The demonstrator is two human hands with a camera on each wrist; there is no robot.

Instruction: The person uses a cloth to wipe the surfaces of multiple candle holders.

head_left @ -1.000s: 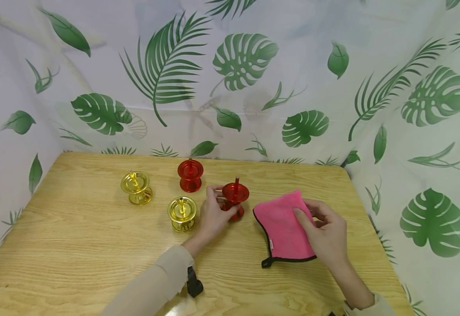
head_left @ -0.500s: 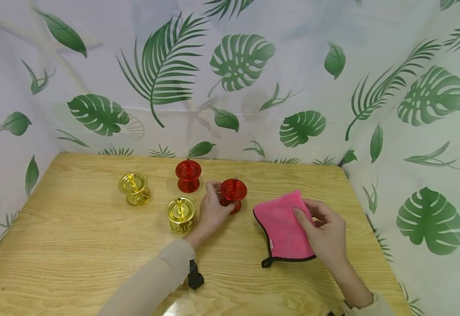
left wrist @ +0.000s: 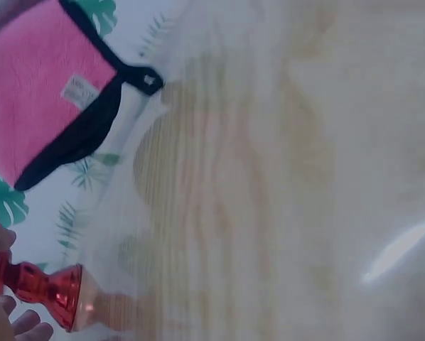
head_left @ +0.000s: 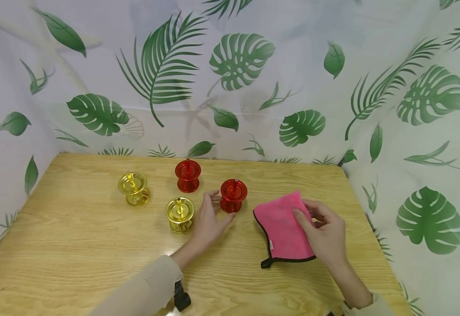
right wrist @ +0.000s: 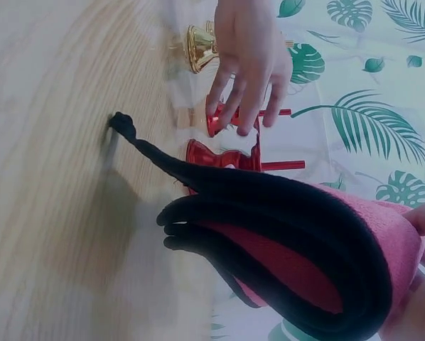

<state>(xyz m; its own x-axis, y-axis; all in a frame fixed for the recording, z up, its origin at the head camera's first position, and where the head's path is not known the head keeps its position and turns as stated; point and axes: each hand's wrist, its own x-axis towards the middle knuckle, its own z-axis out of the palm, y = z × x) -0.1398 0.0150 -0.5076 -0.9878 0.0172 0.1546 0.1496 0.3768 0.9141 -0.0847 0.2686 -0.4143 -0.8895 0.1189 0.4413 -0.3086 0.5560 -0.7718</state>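
Near the middle of the table stands a shiny red candle holder [head_left: 233, 195] with a wide dish and a central spike. My left hand [head_left: 208, 221] is just to its left, thumb and fingers spread apart around its near side without gripping it. In the right wrist view, that hand [right wrist: 249, 60] has its fingers loosely extended by the red holders. My right hand [head_left: 326, 230] pinches a folded pink cloth [head_left: 287, 228] with black edging and a small black loop, held above the table. The left wrist view shows the red candle holder [left wrist: 52, 288] upright at the lower left.
Another red candle holder [head_left: 188, 175] stands behind and to the left. Two gold candle holders stand further left, one nearer [head_left: 180, 215] and one farther back [head_left: 134, 188]. A leaf-patterned backdrop [head_left: 253, 101] rises behind the wooden table [head_left: 75, 245].
My left hand has let go of the red candle holder and drawn slightly back toward me. Before that, the holder moved slightly farther back. The right hand and cloth have stayed in place.
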